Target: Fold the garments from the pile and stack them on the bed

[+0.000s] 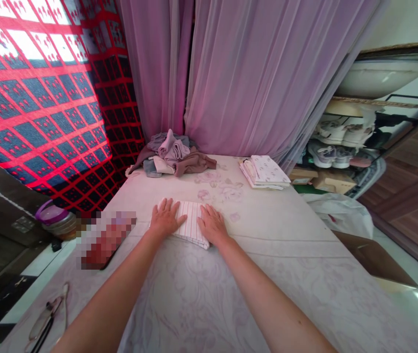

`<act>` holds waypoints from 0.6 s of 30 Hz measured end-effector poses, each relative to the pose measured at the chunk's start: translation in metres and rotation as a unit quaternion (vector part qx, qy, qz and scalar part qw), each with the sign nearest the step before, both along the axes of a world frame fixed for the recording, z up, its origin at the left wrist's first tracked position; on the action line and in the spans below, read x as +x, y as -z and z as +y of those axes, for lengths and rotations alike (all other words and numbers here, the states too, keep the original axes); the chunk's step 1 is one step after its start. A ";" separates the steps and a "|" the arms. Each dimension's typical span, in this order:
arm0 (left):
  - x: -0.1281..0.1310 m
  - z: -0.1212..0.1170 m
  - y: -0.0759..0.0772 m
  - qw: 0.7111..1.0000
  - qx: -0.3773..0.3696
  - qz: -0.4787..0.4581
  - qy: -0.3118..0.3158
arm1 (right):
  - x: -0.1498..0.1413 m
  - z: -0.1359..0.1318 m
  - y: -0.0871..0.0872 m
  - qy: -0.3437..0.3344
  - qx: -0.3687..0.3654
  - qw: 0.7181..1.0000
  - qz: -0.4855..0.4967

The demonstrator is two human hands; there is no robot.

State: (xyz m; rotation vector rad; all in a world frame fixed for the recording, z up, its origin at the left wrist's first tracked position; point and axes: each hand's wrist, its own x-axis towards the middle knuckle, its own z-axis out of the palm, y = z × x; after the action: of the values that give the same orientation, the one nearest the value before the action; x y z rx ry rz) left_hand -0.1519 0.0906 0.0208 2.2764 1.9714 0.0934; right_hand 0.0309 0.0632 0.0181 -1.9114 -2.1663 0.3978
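Note:
A folded cloth (189,219), white with pinkish stripes, lies flat on the covered table (275,215) in front of me. My left hand (166,218) rests palm down on the cloth's left side, fingers spread. On its right edge lies my right hand (212,223), also flat with the fingers apart. The striped middle of the cloth shows between the two hands. What is under the palms is hidden.
At the back left is a crumpled pile of clothes (174,154). A folded stack of printed cloths (267,171) sits back right. A blurred-out flat object (109,240) and eyeglasses (43,321) lie on the left. Shelves with shoes (330,154) stand at right.

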 end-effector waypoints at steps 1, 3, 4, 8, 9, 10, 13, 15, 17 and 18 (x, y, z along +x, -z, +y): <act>-0.001 0.001 -0.001 1.000 -0.004 -0.012 0.001 | 0.004 -0.005 -0.002 0.024 0.012 1.000 0.012; -0.005 0.004 -0.004 0.999 -0.003 -0.042 -0.001 | 0.010 -0.013 -0.006 0.075 0.002 0.996 0.045; -0.009 0.007 -0.007 0.998 0.004 -0.057 -0.009 | 0.013 -0.015 -0.008 0.093 -0.018 0.994 0.062; -0.031 0.019 -0.021 0.989 -0.014 -0.092 -0.114 | 0.015 -0.017 -0.011 0.125 -0.102 0.982 0.095; -0.037 0.021 -0.025 0.986 -0.036 -0.091 -0.138 | 0.014 -0.016 -0.012 0.131 -0.110 0.981 0.093; -0.042 0.023 -0.029 0.982 -0.061 -0.088 -0.155 | 0.013 -0.015 -0.011 0.138 -0.114 0.980 0.092; -0.054 0.024 -0.039 0.975 -0.108 -0.080 -0.177 | 0.010 -0.011 -0.010 0.142 -0.128 0.976 0.102; -0.055 0.022 -0.043 0.972 -0.127 -0.081 -0.183 | 0.012 -0.008 -0.011 0.140 -0.138 0.973 0.119; -0.049 0.018 -0.046 0.969 -0.144 -0.090 -0.180 | 0.019 -0.006 -0.015 0.145 -0.134 0.972 0.126; -0.044 0.015 -0.046 0.968 -0.150 -0.099 -0.174 | 0.026 -0.006 -0.018 0.149 -0.125 0.973 0.124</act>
State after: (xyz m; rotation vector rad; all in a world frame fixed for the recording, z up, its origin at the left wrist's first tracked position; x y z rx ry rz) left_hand -0.1954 0.1058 0.0672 1.6557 2.0911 0.0475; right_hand 0.0572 0.0572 0.0360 -2.1407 -1.7063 0.8334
